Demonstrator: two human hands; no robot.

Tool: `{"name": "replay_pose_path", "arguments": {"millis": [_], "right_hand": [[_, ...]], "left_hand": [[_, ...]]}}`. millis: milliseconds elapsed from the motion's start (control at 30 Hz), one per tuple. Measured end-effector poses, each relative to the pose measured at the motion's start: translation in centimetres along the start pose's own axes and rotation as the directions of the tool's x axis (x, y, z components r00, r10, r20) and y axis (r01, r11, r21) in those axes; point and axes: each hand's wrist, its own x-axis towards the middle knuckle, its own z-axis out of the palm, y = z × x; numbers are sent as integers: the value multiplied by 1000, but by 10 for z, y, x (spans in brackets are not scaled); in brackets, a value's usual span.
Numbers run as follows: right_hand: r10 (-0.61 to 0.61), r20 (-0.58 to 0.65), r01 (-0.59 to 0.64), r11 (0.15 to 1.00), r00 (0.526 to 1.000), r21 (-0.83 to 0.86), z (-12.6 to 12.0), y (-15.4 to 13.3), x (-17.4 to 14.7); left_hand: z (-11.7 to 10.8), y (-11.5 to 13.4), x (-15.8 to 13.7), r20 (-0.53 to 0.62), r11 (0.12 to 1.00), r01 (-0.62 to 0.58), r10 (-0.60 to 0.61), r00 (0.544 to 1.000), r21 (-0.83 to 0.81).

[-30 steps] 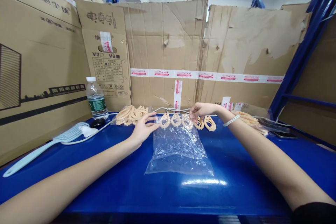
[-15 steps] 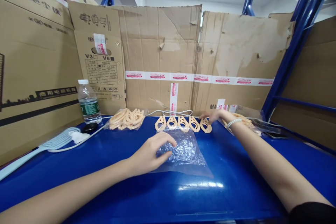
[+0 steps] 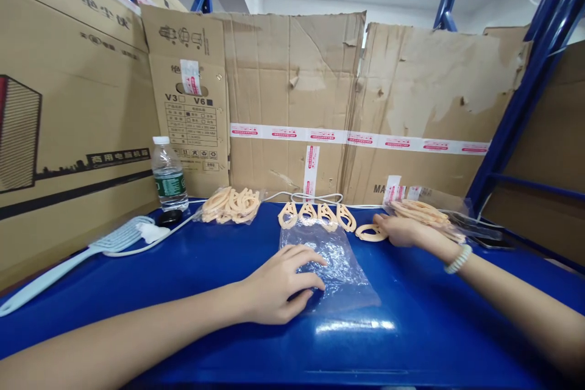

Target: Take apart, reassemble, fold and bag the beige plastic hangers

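Note:
My right hand [image 3: 398, 230] pinches the near-right end of a peach-coloured plastic folding hanger [image 3: 369, 233], which lies turned sideways at the right end of a row. Several like hangers [image 3: 326, 217] stand side by side to its left, narrow ends toward the back. Over a clear plastic bag [image 3: 340, 289], my left hand [image 3: 286, 285] hovers or rests with fingers apart and curved, holding nothing; whether it touches the bag I cannot tell. The bag lies flat and wrinkled on the blue table, just in front of the row.
Bagged hangers [image 3: 231, 206] lie at the back left, and another bagged pile [image 3: 423, 218] at the back right beside a dark phone [image 3: 493, 244]. A water bottle [image 3: 170, 180], a pale blue brush [image 3: 119, 236] and a white cable [image 3: 137, 252] are on the left. Cardboard [image 3: 287, 97] walls the back.
My right hand has drawn the end hanger out of line, toward me and to the right, turning it sideways. My left hand's fingers have spread over the bag. The view has shifted slightly.

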Motion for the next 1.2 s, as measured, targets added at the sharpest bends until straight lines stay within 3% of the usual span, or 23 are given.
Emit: {"name": "replay_pose_path", "arguments": {"millis": [100,233,400,500,600,667,733,800,900,1000,1133,1200], "right_hand": [[-25,62,25,1000,998,3,-5,3,-31],[-123,24,122,990,992,64,-17,6,-55],[-284,-198,326,916,938,232,-30,13,-63],[-274,-382,388,883,883,263,-38,8,-66],[-115,-599,414,823,792,388,-41,-14,-71],[44,-736,476,736,676,481,-41,-36,-77],[105,-841,572,688,530,447,-39,-59,-86],[44,-906,631,704,421,327,-39,-79,-97],[-103,-934,690,702,343,176,-40,-100,-116],[-209,-920,740,662,331,116,-44,-111,-131],[-442,-819,755,656,365,-17,-47,-116,-136],[-549,-762,772,627,342,-105,-46,-118,-132]], "left_hand": [[0,0,0,-11,1000,-1,1,1000,11],[1,-1,1,-8,1000,10,-10,1000,4],[1,0,1,4,1000,20,-20,1000,-18],[1,0,2,7,999,23,-22,1000,-30],[2,0,3,11,999,29,-29,1000,-41],[2,0,4,14,999,32,-31,999,-43],[2,-1,4,17,999,32,-31,999,-43],[2,-1,4,20,999,32,-31,999,-42],[2,-1,4,10,999,32,-31,999,-40],[3,0,4,-2,998,19,-19,1000,-53],[4,-1,4,0,997,26,-26,1000,-75],[4,-1,5,9,995,35,-34,999,-91]]}}
